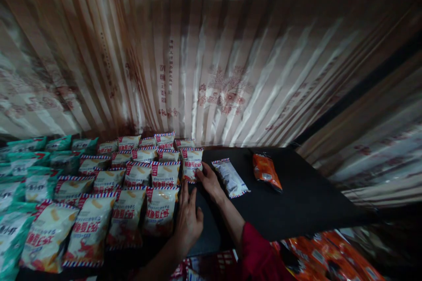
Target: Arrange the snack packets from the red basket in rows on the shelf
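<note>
My right hand (210, 181) grips the right side of a cream and red snack bag (192, 163) at the right end of a row. With its fingers stretched out, my left hand (189, 219) lies against the lower edge of that bag, beside another cream snack bag (160, 211) in the front row. Several more bags of the same kind stand in rows to the left, printed side facing me. To the right of my right hand, a snack bag (231, 177) lies with its pale back upward.
Teal snack bags (39, 184) fill the far left. An orange packet (266, 170) lies on the black tabletop (306, 202). More orange packets (329, 257) are at the lower right. A printed, pleated curtain (211, 52) hangs behind the table.
</note>
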### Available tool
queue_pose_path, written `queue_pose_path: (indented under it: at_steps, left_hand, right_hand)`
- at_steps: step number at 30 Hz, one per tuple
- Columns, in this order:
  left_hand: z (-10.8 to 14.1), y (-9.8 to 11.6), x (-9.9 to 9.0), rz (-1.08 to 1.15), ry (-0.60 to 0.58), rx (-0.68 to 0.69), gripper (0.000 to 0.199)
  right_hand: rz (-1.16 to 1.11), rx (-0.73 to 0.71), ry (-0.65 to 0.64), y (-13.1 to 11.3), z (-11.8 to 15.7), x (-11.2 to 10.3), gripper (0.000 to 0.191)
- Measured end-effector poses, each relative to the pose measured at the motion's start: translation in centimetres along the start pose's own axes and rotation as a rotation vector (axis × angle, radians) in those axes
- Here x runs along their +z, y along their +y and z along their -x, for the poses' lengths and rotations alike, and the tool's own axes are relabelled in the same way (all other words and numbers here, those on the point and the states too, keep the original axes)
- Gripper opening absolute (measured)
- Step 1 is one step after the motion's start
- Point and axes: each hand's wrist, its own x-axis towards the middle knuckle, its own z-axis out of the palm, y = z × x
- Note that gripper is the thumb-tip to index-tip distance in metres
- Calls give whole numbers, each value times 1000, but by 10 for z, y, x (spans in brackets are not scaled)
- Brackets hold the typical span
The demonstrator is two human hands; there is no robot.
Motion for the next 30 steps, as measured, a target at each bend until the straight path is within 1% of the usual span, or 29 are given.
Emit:
queue_pose_path:
  at_steps: [5,10,13,16,21,26,28,30]
  left_hand:
    - [-1,-2,2,-1,15,15,56]
    - [-1,-5,4,-2,6,-2,57]
    - [-1,-4,4,-2,-6,-15,57]
    - [-2,-3,3,3,-14,-22,58]
    - [-2,-4,3,4,-4,-4,58]
    - [-2,-3,2,6,-1,-16,57]
    - [-2,-3,2,-3,-11,-18,57]
    - [-2,-4,3,-8,-18,-19,56]
  right_hand:
    - [-52,39,14,-7,2,2,51]
    - [-100,16,-5,-13,2,4,49]
    - [-78,8,-6,-14,2,4,45]
    - [-40,-23,-27,-12,4,3,46]
    - [118,-32,46,-3,4,4,51]
    - [148,-53,-6,0,3,5,48]
    - [151,-58,29,-1,5,6,50]
    - [155,-71,99,-2,9,7,54]
